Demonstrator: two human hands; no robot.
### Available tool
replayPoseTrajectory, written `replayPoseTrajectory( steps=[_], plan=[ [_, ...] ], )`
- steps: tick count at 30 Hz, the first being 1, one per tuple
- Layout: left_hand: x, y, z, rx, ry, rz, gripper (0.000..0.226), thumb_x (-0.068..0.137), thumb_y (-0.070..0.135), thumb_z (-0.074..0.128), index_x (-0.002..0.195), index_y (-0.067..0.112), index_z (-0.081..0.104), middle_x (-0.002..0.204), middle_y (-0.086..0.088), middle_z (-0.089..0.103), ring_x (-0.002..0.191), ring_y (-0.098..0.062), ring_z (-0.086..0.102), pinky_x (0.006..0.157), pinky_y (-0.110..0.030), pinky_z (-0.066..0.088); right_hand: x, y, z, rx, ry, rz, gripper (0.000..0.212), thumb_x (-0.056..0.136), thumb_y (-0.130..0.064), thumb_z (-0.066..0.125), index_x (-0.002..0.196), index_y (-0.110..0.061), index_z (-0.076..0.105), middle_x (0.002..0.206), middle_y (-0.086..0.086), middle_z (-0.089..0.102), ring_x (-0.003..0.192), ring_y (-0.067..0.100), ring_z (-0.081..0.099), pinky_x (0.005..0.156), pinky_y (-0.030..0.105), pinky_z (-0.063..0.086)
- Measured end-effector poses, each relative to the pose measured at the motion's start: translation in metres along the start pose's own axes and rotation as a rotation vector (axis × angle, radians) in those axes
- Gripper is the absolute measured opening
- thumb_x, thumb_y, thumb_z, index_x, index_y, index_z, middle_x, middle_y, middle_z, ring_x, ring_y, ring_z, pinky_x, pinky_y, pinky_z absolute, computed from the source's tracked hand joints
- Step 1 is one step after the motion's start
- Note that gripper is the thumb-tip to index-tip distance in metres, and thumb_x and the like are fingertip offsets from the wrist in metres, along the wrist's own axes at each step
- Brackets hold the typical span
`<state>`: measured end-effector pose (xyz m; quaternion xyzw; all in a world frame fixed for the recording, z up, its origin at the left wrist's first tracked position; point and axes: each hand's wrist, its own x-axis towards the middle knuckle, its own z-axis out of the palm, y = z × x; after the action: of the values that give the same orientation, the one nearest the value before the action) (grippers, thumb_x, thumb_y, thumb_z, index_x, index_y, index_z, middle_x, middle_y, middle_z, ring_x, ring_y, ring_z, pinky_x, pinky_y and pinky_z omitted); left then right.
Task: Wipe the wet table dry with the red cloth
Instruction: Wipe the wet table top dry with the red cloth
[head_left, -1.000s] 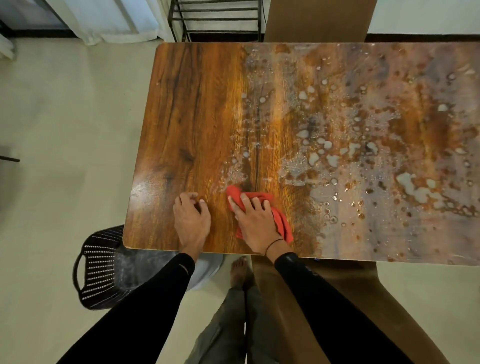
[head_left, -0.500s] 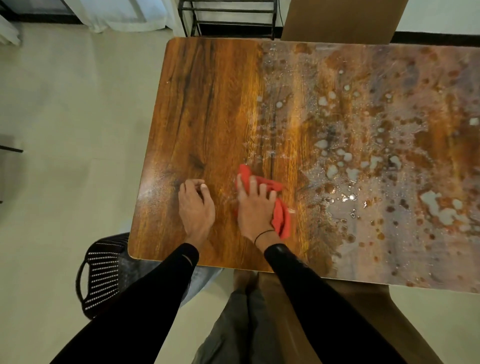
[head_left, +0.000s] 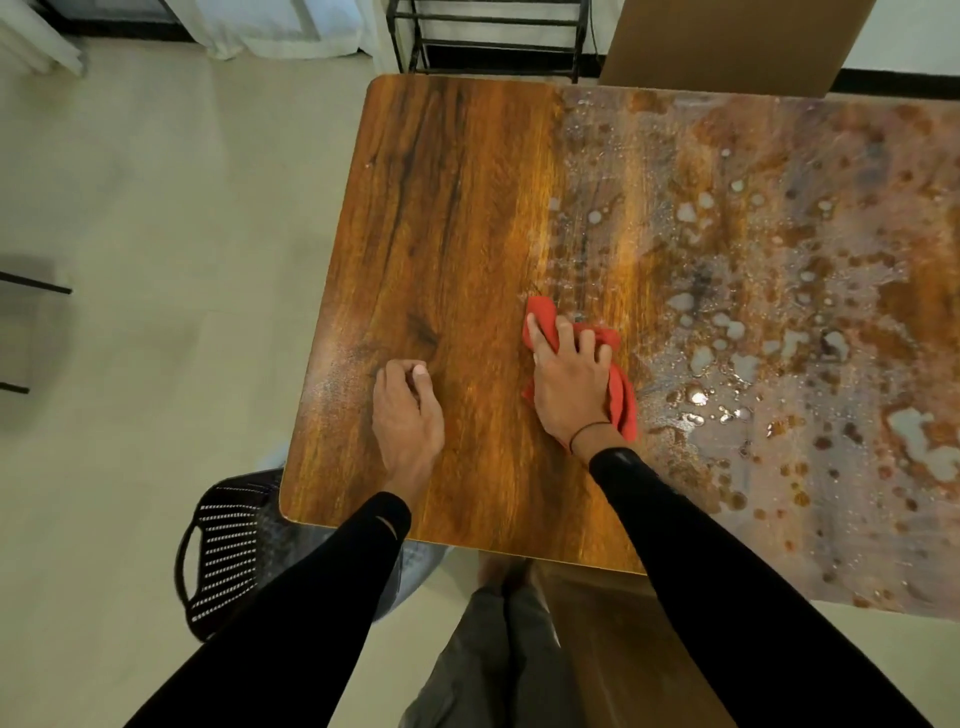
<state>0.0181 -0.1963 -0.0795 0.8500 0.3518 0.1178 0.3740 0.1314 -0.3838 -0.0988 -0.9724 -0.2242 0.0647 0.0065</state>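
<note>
The head camera, the only view, looks down on one wooden desk (head_left: 457, 218), two hands and one red cloth (head_left: 621, 395). The right hand (head_left: 569, 384) lies on top of the cloth with its fingers spread and bent over the bunched fabric, gripping it down against the desk at the line where the dry left part of the top meets the wet part. The cloth shows only as a corner beyond the fingertips and a strip along the hand's right side down to the wrist; its middle is hidden beneath the palm. The left hand (head_left: 408, 421) rests on the dry wood to the left, well apart from the cloth, its fingers loosely curled under and holding nothing. Water (head_left: 737, 364) covers the right part of the desk in a film with too many beads and pools to count, and the desk's right side is cut off by the frame. Both arms wear black sleeves (head_left: 727, 571). One black perforated basket (head_left: 223, 551) stands on the floor, partly hidden under the desk's near left corner. One dark metal rack (head_left: 493, 36) beyond the far edge is cut off at the top.
</note>
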Motion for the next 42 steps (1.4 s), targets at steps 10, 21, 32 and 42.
replayPoseTrajectory(
  steps=[10, 21, 32, 42],
  plan=[
    [0.021, -0.013, -0.031, 0.013, 0.046, -0.107, 0.031, 0.115, 0.036, 0.043, 0.118, 0.014, 0.065, 0.11, -0.005, 0.07, 0.104, -0.024, 0.066, 0.095, -0.05, 0.056, -0.026, -0.078, 0.001, 0.019, -0.084, -0.735, 0.089, 0.092, -0.042, 0.069, 0.169, -0.025, 0.027, 0.159, 0.008, 0.041, 0.12, 0.031, 0.046, 0.101, 0.052, 0.039],
    [0.048, -0.065, -0.083, 0.075, 0.148, -0.165, 0.011, 0.108, 0.031, 0.057, 0.102, 0.024, 0.063, 0.092, 0.002, 0.07, 0.083, -0.018, 0.067, 0.079, -0.048, 0.06, 0.061, -0.103, -0.007, 0.075, -0.034, -0.326, 0.068, 0.105, -0.029, 0.052, 0.168, -0.032, 0.03, 0.165, 0.008, 0.039, 0.126, 0.036, 0.044, 0.104, 0.056, 0.033],
    [0.043, -0.112, -0.088, 0.066, 0.061, -0.263, 0.029, 0.113, 0.036, 0.049, 0.128, 0.017, 0.064, 0.117, 0.002, 0.065, 0.108, -0.019, 0.063, 0.094, -0.039, 0.052, 0.013, -0.135, 0.011, 0.009, -0.031, -1.16, 0.067, 0.102, -0.034, 0.057, 0.165, -0.029, 0.037, 0.156, 0.006, 0.049, 0.108, 0.028, 0.043, 0.095, 0.051, 0.039],
    [0.043, -0.115, -0.096, -0.031, 0.016, -0.43, 0.058, 0.115, 0.056, 0.018, 0.108, 0.024, 0.066, 0.094, 0.012, 0.065, 0.09, -0.006, 0.061, 0.089, -0.037, 0.046, 0.045, -0.187, 0.0, 0.028, -0.072, -0.591, 0.082, 0.096, -0.029, 0.064, 0.169, -0.029, 0.026, 0.165, 0.008, 0.039, 0.123, 0.034, 0.044, 0.098, 0.052, 0.034]
  ],
)
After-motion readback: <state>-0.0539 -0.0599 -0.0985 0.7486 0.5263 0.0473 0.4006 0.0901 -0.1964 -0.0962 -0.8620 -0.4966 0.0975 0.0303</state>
